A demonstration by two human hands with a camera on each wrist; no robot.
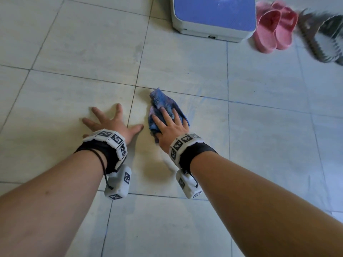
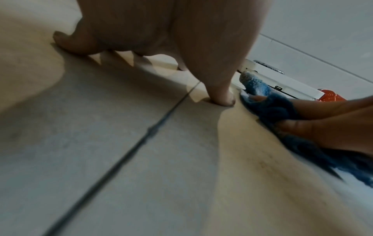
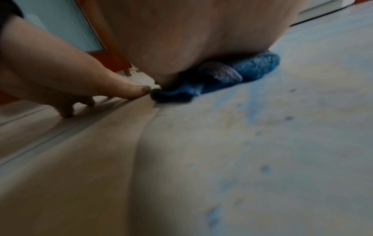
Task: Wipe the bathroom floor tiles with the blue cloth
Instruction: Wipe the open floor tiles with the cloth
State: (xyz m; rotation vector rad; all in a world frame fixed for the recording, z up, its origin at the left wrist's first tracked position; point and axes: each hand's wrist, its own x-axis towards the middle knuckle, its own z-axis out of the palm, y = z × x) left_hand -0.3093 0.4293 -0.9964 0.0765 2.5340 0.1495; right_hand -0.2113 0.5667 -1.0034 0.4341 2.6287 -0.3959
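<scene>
The blue cloth [image 1: 163, 106] is bunched up on the floor tiles [image 1: 185, 62] and is pressed down by the right hand [image 1: 171, 125] — its fingers lie flat on top, and the thumb is tucked at the cloth's edge. The left hand [image 1: 113, 121] is spread flat on the tiles just beside it, holding nothing. Pink slippers [image 1: 274, 26] are seen far off — next to a blue-topped scale [image 1: 213, 15].
</scene>
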